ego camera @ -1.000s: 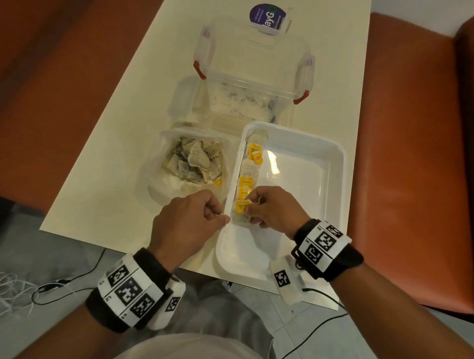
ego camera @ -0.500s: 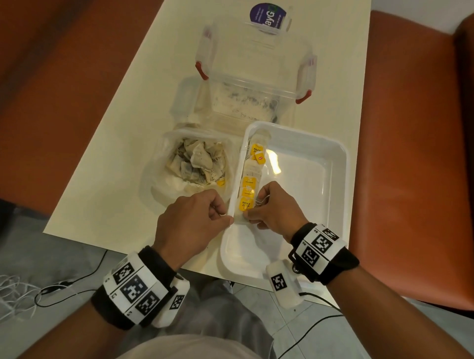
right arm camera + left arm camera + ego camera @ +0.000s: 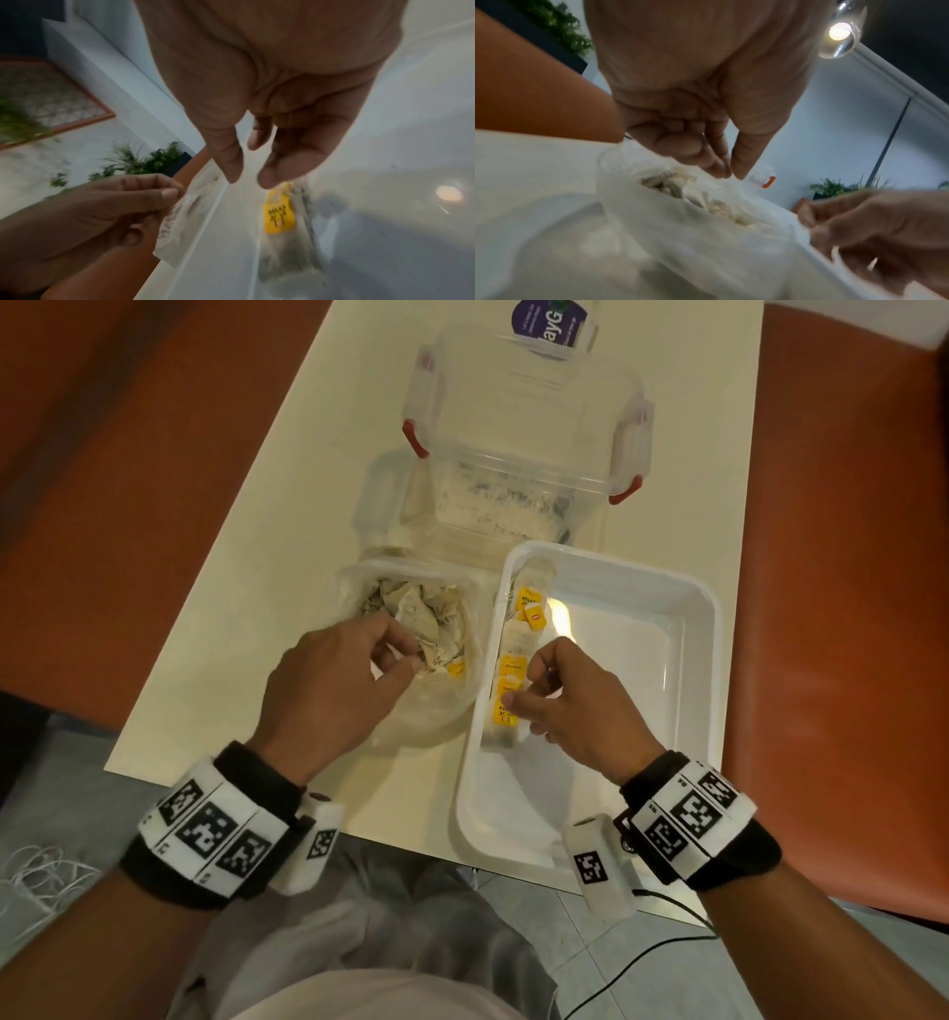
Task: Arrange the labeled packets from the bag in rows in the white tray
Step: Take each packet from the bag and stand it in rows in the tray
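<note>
The white tray (image 3: 714, 660) lies on the table's right side. A row of packets with yellow labels (image 3: 513, 670) runs along its left wall. My right hand (image 3: 518, 680) hovers over the near end of that row. In the right wrist view its thumb and forefinger (image 3: 248, 180) stand apart above the nearest yellow-labeled packet (image 3: 279, 215) and hold nothing. The clear bag (image 3: 411, 608) of crumpled packets sits left of the tray. My left hand (image 3: 405, 654) is over the bag's mouth with curled fingers. In the left wrist view its fingertips (image 3: 730, 174) meet just above the packets (image 3: 693, 194), with nothing between them.
A clear lidded box with red clasps (image 3: 524, 454) stands behind the bag and tray, with a purple-labelled item (image 3: 549, 323) beyond it. Orange seating (image 3: 847, 608) flanks the table on both sides. The tray's near end overhangs the table edge (image 3: 400, 839). Cables lie on the floor.
My left hand left the tray's left rim and moved up over the bag. My right hand let go of the packet it was setting down and lifted a little.
</note>
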`<state>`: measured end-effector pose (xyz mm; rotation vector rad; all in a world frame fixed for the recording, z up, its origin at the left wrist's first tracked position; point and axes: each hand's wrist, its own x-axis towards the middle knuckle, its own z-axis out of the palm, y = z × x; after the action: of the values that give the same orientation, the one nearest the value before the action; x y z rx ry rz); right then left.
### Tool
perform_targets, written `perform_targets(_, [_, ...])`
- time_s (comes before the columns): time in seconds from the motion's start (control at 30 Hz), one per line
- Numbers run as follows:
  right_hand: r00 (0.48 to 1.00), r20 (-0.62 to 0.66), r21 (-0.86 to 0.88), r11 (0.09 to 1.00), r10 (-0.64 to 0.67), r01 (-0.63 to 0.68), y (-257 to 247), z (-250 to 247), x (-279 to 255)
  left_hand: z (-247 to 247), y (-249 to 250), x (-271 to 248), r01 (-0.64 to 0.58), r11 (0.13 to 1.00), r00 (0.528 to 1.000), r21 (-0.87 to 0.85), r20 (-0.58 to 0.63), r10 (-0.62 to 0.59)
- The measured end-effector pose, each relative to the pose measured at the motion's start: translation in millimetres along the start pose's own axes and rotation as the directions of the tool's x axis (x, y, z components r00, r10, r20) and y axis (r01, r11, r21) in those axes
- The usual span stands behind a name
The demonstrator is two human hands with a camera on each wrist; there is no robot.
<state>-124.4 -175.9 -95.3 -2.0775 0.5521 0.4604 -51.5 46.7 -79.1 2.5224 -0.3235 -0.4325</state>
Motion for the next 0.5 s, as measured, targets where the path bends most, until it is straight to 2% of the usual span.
perform_targets(0.1, [0.967,0.053,-0.233,0.938,-0.250,0.256,-17.6,-3.3,-5.5,3.3,-12.8,9.4,-0.098,0.983,0.988,0.153,0.134,0.078])
perform_targets(0.17, [0.935,0.166,-0.396,0.847,-0.314,0.355,-28.3,-1.4,-5.8,4.6,-16.0,11.7,-0.144,0.965,0.971,0.217,0.219,0.096])
perform_targets(0.23, [0.929,0.236,-0.523,0.769,-0.284,0.368,-34.9,4.3,-1.1,3.1,-17.2,12.7,-0.185,0.952,0.954,0.243,0.276,0.115])
perform_targets(0.3, [0.936,0.245,-0.604,0.715,-0.254,0.352,-37.6,10.4,4.5,-0.1,-16.8,13.4,-0.206,0.938,0.937,0.277,0.332,0.107])
perform_targets(0.37, [0.941,0.235,-0.631,0.698,-0.243,0.338,-38.1,14.5,8.7,-2.8,-18.2,17.4,-0.194,0.951,0.936,0.241,0.337,0.106])
perform_targets(0.43, [0.945,0.225,-0.628,0.706,-0.237,0.326,-38.0,16.7,11.3,-2.6,-18.6,25.4,-0.211,0.968,0.944,0.135,0.287,0.165])
perform_targets(0.5, [0.949,0.218,-0.629,0.711,-0.227,0.315,-38.0,17.3,13.5,-0.2,-13.8,35.2,-0.279,0.956,0.918,0.096,0.320,0.236])
